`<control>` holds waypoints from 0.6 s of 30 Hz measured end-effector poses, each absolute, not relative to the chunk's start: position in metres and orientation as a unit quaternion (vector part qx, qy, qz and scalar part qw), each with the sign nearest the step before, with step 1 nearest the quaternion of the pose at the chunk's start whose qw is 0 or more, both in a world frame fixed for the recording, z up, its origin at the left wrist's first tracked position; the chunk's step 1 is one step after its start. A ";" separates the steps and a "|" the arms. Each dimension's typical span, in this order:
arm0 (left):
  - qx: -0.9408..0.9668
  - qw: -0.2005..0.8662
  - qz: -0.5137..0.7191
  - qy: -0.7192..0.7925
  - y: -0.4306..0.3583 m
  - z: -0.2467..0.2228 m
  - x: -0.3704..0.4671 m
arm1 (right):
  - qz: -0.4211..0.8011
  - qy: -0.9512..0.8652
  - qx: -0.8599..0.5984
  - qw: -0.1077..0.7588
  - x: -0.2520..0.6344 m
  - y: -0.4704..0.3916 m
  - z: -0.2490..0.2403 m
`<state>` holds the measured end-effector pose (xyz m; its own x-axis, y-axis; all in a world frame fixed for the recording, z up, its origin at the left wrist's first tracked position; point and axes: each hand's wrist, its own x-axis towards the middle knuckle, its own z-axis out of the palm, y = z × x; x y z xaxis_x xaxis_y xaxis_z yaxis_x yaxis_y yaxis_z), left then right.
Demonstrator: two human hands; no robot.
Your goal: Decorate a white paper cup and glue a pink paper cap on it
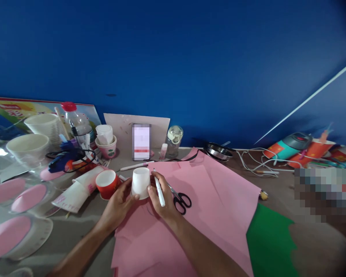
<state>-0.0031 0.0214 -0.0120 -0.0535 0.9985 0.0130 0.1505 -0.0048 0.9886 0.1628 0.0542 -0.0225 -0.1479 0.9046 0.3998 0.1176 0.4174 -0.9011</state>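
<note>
A white paper cup [141, 184] stands upside down on pink paper [213, 215], rim down. My left hand [121, 206] grips its left side, thumb near the rim. On the other side my right hand [163, 196] steadies the cup with its fingers and also holds a white marker [159, 192], slanted across the hand. Black-handled scissors [182, 202] lie on the pink paper just right of my right hand. A red paper cup [106, 184] sits close to the left of my left hand. The far fingertips of my left hand are partly hidden behind the cup.
Behind stand a phone [141, 142], a glass jar [175, 140] and a glue stick [163, 151]. Stacked cups [43, 127], a bottle [75, 119] and cut cups with pink pieces [29, 198] crowd the left. At right are green paper [269, 242], white cables [253, 163] and a tape roll [219, 151].
</note>
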 end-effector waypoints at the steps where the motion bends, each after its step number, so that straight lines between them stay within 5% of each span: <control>1: 0.524 0.446 0.476 0.548 0.021 -0.012 -0.003 | 0.375 -0.659 -0.389 0.523 0.163 0.054 -0.022; 18: 0.535 0.434 0.472 0.550 0.021 -0.012 -0.004 | 0.385 -0.653 -0.384 0.527 0.163 0.053 -0.023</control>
